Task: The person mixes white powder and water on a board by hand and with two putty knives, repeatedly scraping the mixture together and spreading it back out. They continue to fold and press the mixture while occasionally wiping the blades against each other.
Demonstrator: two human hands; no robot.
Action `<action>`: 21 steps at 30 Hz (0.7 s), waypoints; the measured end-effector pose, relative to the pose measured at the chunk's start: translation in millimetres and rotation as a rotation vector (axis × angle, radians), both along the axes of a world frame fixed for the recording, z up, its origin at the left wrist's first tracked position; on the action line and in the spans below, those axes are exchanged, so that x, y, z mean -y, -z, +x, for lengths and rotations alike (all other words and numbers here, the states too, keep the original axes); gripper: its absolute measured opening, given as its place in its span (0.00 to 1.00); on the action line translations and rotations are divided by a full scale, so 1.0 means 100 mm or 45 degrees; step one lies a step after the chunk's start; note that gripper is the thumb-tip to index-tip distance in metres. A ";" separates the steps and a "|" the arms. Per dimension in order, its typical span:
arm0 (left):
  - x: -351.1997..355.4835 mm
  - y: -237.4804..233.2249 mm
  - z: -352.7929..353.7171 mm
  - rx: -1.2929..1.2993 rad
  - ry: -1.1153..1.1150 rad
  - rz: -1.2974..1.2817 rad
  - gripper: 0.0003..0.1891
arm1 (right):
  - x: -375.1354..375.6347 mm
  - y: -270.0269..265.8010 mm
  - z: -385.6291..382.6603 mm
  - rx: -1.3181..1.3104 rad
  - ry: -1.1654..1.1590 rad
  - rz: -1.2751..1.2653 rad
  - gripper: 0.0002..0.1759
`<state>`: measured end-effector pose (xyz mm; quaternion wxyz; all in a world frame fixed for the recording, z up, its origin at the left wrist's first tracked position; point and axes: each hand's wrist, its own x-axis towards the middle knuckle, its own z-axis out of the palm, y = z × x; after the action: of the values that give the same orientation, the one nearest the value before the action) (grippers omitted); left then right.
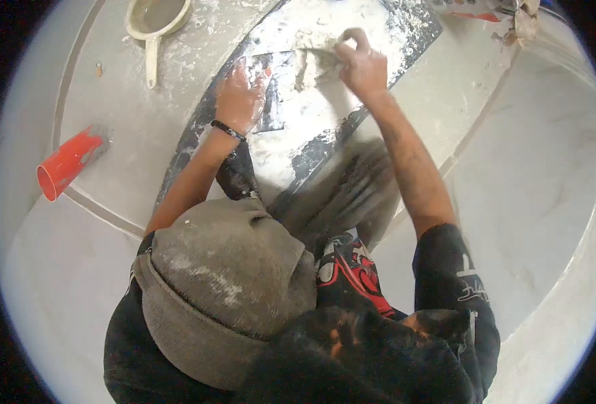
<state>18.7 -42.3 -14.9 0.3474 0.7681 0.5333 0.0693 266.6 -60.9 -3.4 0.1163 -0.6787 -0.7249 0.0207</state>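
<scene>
A dark board smeared with white plaster lies on the pale floor in front of me. My left hand, with a black band on its wrist, presses flat on the board's left part, fingers spread. My right hand is further up the board, its fingers curled over a lump of grey-white plaster. Whether a tool is also under the fingers is hidden. My grey cap and dark clothes fill the lower part of the view.
A red cup lies on its side on the floor at the left. A white scoop holding grey liquid stands at the top left. A torn bag lies at the top right. Floor joints run around the board.
</scene>
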 end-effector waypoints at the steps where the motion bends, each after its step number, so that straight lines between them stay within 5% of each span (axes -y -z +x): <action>1: 0.04 0.01 0.01 0.003 -0.022 0.114 0.30 | -0.12 0.04 0.06 0.002 -0.008 -0.003 0.12; 6: 0.07 -0.02 0.04 0.024 -0.160 0.024 0.31 | -0.53 0.06 0.22 0.039 -0.062 0.048 0.12; 8: 0.08 0.05 0.03 -0.041 -0.057 0.035 0.31 | -0.59 -0.01 0.28 -0.241 0.029 -0.109 0.12; 17: 0.08 0.21 0.02 -0.022 0.178 0.286 0.32 | -0.51 -0.26 0.51 0.078 0.223 0.253 0.13; 19: 0.03 0.02 0.10 0.109 -0.107 -0.058 0.34 | -0.56 -0.29 0.46 0.114 0.204 0.178 0.14; 21: -0.01 0.04 0.11 0.176 -0.104 -0.113 0.35 | -0.57 -0.18 0.31 0.236 0.099 0.055 0.15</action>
<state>29.7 -41.3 -18.8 0.4141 0.7230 0.5415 0.1123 297.6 -4.2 14.6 0.0642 -0.7027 -0.7058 -0.0623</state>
